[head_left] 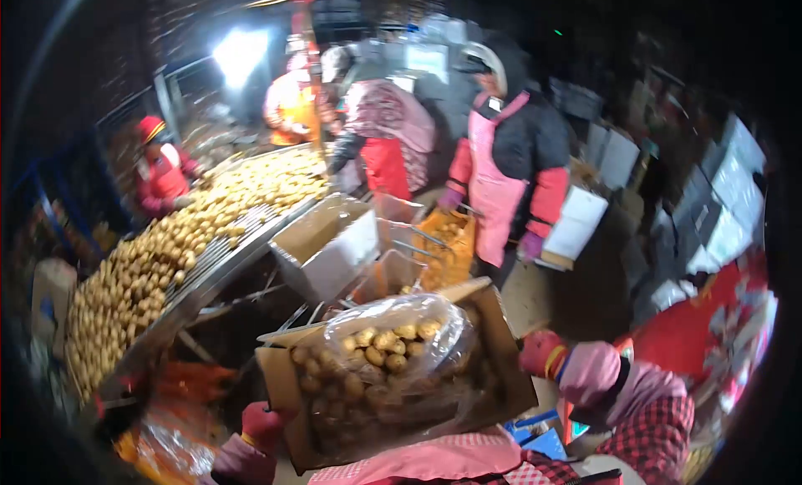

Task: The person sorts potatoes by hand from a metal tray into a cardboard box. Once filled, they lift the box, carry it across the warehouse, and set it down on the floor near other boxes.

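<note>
A brown cardboard box (271, 372) is in front of my body, tilted a little. It holds potatoes (387, 348) inside a clear plastic liner bag (447, 314) whose mouth gapes at the top. My left hand (262, 424), in a red glove, grips the box's near left side. At the opposite end, my right hand (543, 354), also in a red glove, is closed at the right edge. The box hides part of the fingers of both hands.
A sloping sorting table (242, 243) on the left is heaped with potatoes. Beyond my box are a white carton (330, 247) and an orange crate (447, 247). A person in a pink apron (493, 167) stands ahead; others work along the table. Stacked cartons (723, 201) line the right.
</note>
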`<state>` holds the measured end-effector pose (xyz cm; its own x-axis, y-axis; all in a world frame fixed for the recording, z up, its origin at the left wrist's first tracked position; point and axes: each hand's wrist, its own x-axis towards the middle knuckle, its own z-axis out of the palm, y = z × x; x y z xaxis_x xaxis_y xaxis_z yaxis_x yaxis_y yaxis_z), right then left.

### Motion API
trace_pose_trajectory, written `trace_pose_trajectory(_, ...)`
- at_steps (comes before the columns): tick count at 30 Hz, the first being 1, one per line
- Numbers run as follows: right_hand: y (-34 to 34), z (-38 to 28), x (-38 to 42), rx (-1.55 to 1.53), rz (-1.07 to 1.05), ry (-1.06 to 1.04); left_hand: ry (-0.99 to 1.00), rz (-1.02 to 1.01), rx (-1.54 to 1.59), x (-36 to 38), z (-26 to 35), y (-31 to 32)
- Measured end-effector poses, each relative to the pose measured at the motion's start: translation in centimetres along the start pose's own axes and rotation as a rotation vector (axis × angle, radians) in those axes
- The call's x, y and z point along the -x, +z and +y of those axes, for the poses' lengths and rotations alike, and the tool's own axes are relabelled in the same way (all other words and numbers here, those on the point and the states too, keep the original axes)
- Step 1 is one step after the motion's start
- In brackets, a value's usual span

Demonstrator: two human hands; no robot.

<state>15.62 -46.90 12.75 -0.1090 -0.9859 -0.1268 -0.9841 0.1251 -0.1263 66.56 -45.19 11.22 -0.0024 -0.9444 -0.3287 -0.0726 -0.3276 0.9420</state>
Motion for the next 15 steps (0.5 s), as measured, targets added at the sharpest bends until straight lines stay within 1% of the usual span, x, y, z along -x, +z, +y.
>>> trace_pose_trajectory(1,-0.9,1.1,1.1,-0.01,-0.049,0.001,0.054,0.033,-0.096,0.5,0.6,1.3)
trace_pose_trajectory(2,-2.3,1.7,-0.1,-0.015,-0.101,-0.013,0.111,0.075,-0.179,-0.3,1.1,2.6)
trace_pose_trajectory(3,-4.6,1.6,-0.4,-0.047,-0.164,0.032,0.116,0.057,-0.168,-1.4,1.3,3.8)
trace_pose_trajectory(4,-4.8,3.1,-1.3,-0.056,-0.17,0.046,0.111,0.044,-0.179,-2.5,1.6,5.2)
trace_pose_trajectory(7,-4.3,7.2,-4.0,-0.034,-0.227,0.076,0.072,0.03,-0.153,-5.7,2.4,8.7)
trace_pose_trajectory(8,-3.6,6.8,-3.2,-0.04,-0.235,0.105,0.054,0.018,-0.169,-6.6,2.0,8.1)
trace_pose_trajectory(10,-3.4,8.9,-4.1,-0.022,-0.279,0.16,0.033,0.011,-0.201,-9.8,3.1,10.8)
trace_pose_trajectory(11,-3.7,9.6,-4.3,-0.031,-0.277,0.18,0.037,-0.009,-0.21,-11.1,3.8,11.8)
trace_pose_trajectory(13,-4.4,11.0,-3.9,-0.146,-0.276,0.254,0.043,-0.029,-0.344,-13.2,5.5,14.6)
trace_pose_trajectory(15,-3.1,13.2,-4.2,-0.139,-0.254,0.314,0.028,-0.096,-0.32,-15.7,7.0,17.2)
